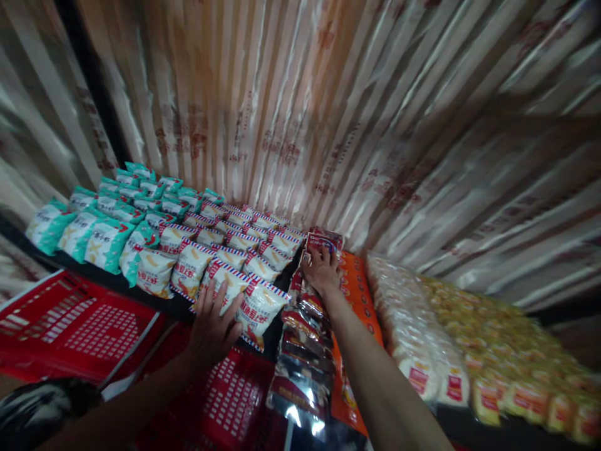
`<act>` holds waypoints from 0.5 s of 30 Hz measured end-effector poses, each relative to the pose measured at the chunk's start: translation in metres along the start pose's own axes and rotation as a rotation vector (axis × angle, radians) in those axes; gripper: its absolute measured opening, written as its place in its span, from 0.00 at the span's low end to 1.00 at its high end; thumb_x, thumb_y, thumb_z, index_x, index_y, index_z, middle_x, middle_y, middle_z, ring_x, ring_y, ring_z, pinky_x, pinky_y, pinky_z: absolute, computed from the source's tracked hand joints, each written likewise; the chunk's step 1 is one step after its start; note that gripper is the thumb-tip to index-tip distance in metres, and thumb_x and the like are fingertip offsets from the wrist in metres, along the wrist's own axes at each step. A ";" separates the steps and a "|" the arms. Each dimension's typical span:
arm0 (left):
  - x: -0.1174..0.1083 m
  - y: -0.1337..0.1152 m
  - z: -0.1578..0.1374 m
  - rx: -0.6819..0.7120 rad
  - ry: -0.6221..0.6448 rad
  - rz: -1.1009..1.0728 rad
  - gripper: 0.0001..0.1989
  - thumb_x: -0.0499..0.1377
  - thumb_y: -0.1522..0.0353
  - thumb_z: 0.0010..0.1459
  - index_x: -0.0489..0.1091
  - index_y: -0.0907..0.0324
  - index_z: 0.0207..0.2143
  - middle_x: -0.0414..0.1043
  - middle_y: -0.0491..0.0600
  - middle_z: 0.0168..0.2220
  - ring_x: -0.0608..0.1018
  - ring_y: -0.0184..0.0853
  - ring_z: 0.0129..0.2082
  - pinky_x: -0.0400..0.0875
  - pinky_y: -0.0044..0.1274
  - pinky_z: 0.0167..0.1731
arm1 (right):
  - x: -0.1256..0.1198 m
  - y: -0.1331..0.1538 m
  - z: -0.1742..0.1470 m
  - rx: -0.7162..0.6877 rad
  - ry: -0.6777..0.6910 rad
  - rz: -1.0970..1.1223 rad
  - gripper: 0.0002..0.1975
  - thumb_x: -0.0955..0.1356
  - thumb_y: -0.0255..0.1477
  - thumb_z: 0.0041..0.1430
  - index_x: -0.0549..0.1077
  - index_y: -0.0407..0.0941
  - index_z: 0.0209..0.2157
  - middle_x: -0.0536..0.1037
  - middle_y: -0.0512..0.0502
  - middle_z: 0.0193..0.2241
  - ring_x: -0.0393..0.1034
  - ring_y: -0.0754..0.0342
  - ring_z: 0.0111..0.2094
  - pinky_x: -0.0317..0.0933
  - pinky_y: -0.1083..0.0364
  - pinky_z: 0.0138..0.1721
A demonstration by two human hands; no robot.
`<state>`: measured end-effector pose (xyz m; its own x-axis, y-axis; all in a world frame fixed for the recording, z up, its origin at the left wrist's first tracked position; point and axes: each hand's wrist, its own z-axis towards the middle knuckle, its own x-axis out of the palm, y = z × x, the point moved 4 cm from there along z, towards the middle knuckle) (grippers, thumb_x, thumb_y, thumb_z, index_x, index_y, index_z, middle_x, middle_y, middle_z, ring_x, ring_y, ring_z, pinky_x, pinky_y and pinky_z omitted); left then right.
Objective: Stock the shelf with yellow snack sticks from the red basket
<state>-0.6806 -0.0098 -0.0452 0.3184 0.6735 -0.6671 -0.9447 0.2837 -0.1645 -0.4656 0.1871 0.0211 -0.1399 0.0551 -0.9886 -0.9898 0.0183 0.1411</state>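
Observation:
My left hand (213, 322) lies with its fingers spread against the front white snack bags (230, 282), which have red-and-blue striped edges. Farther back, my right hand (323, 269) reaches over a row of shiny dark brown-red packets (305, 344). Its fingers are apart and rest on the rear dark red packet (328, 238) of that row. The palm hides part of what lies under it. Right beside this row, partly behind my right forearm, runs a strip of orange packaging (359, 294).
Teal-and-white snack bags (107, 244) stand in rows at the left. To the right are clear-wrapped white packs (408, 332) and yellow packs (498, 351). Red perforated baskets (103, 329) sit below the dark shelf edge. A pleated, printed plastic sheet (291, 113) hangs behind.

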 end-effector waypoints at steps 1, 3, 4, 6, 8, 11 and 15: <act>0.001 0.000 0.000 0.002 0.005 0.000 0.23 0.52 0.67 0.59 0.60 0.60 0.57 0.34 0.57 0.66 0.43 0.57 0.64 0.47 0.51 0.57 | 0.000 0.000 -0.001 -0.001 0.004 0.004 0.27 0.55 0.43 0.60 0.55 0.56 0.60 0.47 0.52 0.64 0.33 0.41 0.64 0.43 0.37 0.57; 0.001 0.001 -0.001 0.006 0.010 -0.006 0.23 0.53 0.67 0.59 0.60 0.58 0.57 0.33 0.55 0.67 0.42 0.57 0.64 0.46 0.51 0.57 | -0.001 0.001 -0.002 -0.004 0.010 0.009 0.26 0.55 0.43 0.60 0.55 0.55 0.60 0.47 0.52 0.64 0.34 0.41 0.64 0.43 0.38 0.57; 0.001 0.001 -0.001 0.006 0.014 -0.007 0.23 0.53 0.67 0.59 0.60 0.57 0.57 0.33 0.55 0.67 0.42 0.57 0.64 0.46 0.51 0.57 | -0.002 0.001 -0.003 -0.003 0.009 0.011 0.26 0.55 0.42 0.60 0.56 0.55 0.60 0.47 0.52 0.64 0.34 0.41 0.64 0.43 0.39 0.58; -0.002 0.001 -0.001 0.006 0.020 0.000 0.24 0.53 0.67 0.59 0.58 0.56 0.58 0.33 0.54 0.67 0.41 0.57 0.64 0.46 0.51 0.57 | -0.004 0.002 -0.005 0.000 0.001 0.016 0.26 0.55 0.42 0.60 0.56 0.55 0.59 0.47 0.52 0.64 0.34 0.42 0.64 0.42 0.40 0.58; -0.005 0.000 0.001 0.006 0.020 0.013 0.26 0.53 0.68 0.59 0.55 0.55 0.61 0.32 0.54 0.67 0.41 0.58 0.64 0.46 0.52 0.57 | -0.006 0.003 -0.007 -0.003 -0.014 0.025 0.26 0.55 0.43 0.60 0.56 0.55 0.59 0.47 0.52 0.64 0.33 0.41 0.64 0.42 0.39 0.58; -0.015 -0.008 0.006 0.020 -0.010 0.019 0.31 0.54 0.69 0.58 0.48 0.53 0.63 0.31 0.52 0.67 0.42 0.57 0.64 0.44 0.52 0.57 | -0.008 0.003 -0.009 -0.009 -0.019 0.043 0.26 0.55 0.41 0.60 0.56 0.54 0.59 0.48 0.51 0.64 0.33 0.41 0.64 0.40 0.39 0.58; -0.036 -0.030 0.029 0.010 -0.060 -0.048 0.31 0.54 0.72 0.58 0.50 0.52 0.62 0.33 0.51 0.67 0.44 0.56 0.64 0.45 0.48 0.59 | -0.006 0.001 -0.008 -0.008 -0.027 0.063 0.26 0.56 0.41 0.60 0.57 0.54 0.59 0.48 0.51 0.64 0.33 0.41 0.64 0.40 0.40 0.58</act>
<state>-0.6619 -0.0229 0.0049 0.3682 0.6986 -0.6135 -0.9273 0.3235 -0.1882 -0.4663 0.1789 0.0267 -0.2008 0.0833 -0.9761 -0.9794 0.0060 0.2020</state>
